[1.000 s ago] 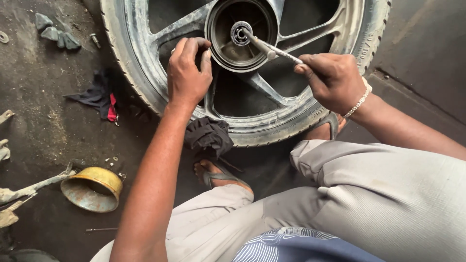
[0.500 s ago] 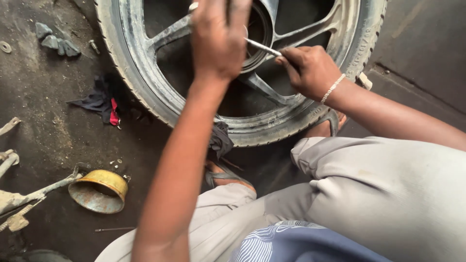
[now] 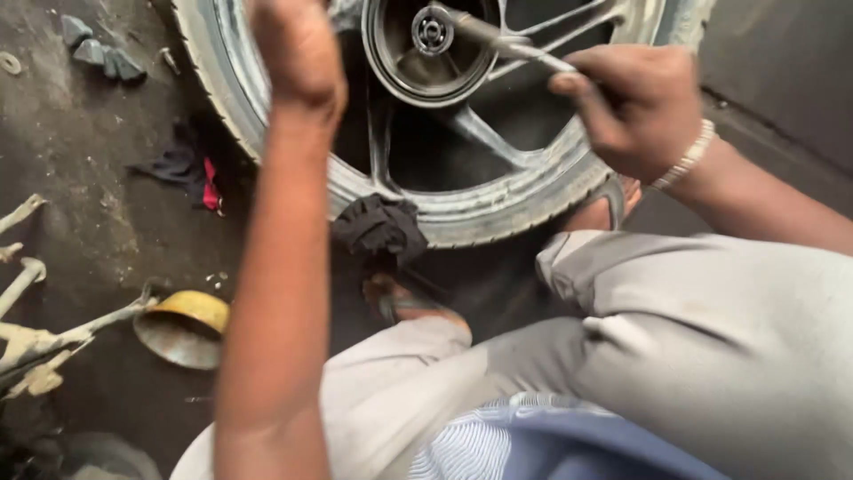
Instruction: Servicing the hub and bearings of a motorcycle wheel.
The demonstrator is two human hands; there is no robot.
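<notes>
A motorcycle wheel with a grey alloy rim and a worn tyre lies flat on the dirty floor in front of me. My right hand, a beaded band at its wrist, grips a thin metal rod whose far end rests at the round hub. My left hand is lifted above the wheel's left side, blurred. Its fingers run off the top edge, so what it holds is hidden. A crumpled black rag lies against the tyre's near edge.
My sandalled foot sits just below the rag, and my knees fill the lower right. A dented yellow bowl and pale metal tools lie at the left. A dark and red cloth and grey stones are farther back.
My left hand left the rim beside the hub and rose over the wheel. The view moved closer, and the rod stays in my right hand at the hub.
</notes>
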